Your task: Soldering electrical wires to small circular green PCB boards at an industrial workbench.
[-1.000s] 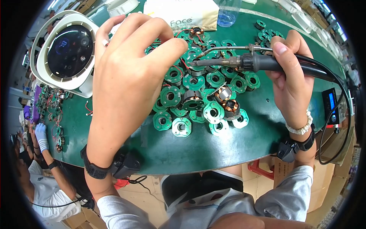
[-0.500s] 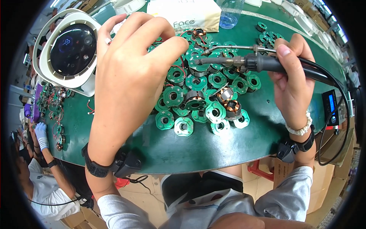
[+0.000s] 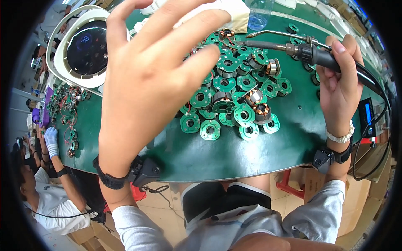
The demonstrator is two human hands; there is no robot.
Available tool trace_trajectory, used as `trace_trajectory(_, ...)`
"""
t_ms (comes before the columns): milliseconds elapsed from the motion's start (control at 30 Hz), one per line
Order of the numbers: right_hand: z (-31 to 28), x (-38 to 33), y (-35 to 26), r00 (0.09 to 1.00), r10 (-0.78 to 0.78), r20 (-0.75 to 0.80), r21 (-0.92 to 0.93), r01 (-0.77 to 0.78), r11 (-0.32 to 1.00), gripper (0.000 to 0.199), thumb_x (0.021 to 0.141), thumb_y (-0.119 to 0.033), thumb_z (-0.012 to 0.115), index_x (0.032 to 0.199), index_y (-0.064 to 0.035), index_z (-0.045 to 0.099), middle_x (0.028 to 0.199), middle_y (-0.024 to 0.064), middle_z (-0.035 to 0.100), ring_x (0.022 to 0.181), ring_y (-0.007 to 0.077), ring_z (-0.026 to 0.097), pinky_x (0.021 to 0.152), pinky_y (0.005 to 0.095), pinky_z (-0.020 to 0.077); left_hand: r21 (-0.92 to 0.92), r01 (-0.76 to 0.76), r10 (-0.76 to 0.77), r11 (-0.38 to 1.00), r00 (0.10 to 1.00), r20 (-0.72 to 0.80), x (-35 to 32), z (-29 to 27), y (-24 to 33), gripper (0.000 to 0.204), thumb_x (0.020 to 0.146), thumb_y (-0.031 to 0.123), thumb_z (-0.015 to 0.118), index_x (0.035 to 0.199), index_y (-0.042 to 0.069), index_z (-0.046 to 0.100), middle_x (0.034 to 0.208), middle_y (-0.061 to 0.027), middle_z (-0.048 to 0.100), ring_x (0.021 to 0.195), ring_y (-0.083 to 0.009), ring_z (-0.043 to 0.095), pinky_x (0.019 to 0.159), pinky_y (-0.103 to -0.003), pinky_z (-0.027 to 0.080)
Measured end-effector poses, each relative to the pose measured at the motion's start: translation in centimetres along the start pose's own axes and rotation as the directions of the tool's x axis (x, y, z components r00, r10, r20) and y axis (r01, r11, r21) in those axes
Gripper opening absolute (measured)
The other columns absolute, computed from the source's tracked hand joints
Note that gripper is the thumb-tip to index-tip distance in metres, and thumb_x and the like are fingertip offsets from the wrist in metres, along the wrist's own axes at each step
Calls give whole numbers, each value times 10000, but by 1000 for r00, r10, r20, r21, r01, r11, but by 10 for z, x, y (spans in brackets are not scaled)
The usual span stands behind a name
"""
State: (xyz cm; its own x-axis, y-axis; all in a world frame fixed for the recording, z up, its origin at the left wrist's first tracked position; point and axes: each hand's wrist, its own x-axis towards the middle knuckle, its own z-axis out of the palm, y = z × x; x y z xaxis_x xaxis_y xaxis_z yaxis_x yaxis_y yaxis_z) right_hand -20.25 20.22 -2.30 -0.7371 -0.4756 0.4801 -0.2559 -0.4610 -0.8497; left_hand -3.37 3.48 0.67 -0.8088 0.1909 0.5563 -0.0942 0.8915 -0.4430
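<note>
The right hand [image 3: 341, 85] grips a black soldering iron [image 3: 293, 48], tip over the heap of green stator boards [image 3: 234, 98] on the green bench [image 3: 234, 154]. The left hand [image 3: 150, 83] hovers above the heap's left part, fingers spread, holding nothing visible.

One soldering iron [image 3: 318, 53] and one round white-rimmed magnifier lamp [image 3: 86, 48] are in view. Roughly two dozen green ring-shaped circuit boards [image 3: 210, 129] lie heaped on the green surface [image 3: 234, 152], partly hidden, so the count is inexact. About four copper-wound coils [image 3: 262, 111] show among them.
</note>
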Motion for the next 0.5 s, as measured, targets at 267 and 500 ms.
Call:
trace_trajectory(267,-1,0,2,1000,-1,-5,23,1,1000,201,838,-85,535,700,-104,390,642,-31,421,442,3,275,432,144,251,-98,-27,48,995,975,219,-10,-9,1,96,596,85,646,650,43,578,1122,-11,527,1149,-176,439,968,-478,275)
trace_trajectory(500,2,2,3,999,-11,50,-20,12,1000,247,852,-91,518,667,-116,357,595,-32,388,410,12,233,403,163,219,-87,11,11,996,970,242,-11,-10,-1,83,613,61,623,590,26,552,1151,-18,510,1172,-206,407,986,-499,257)
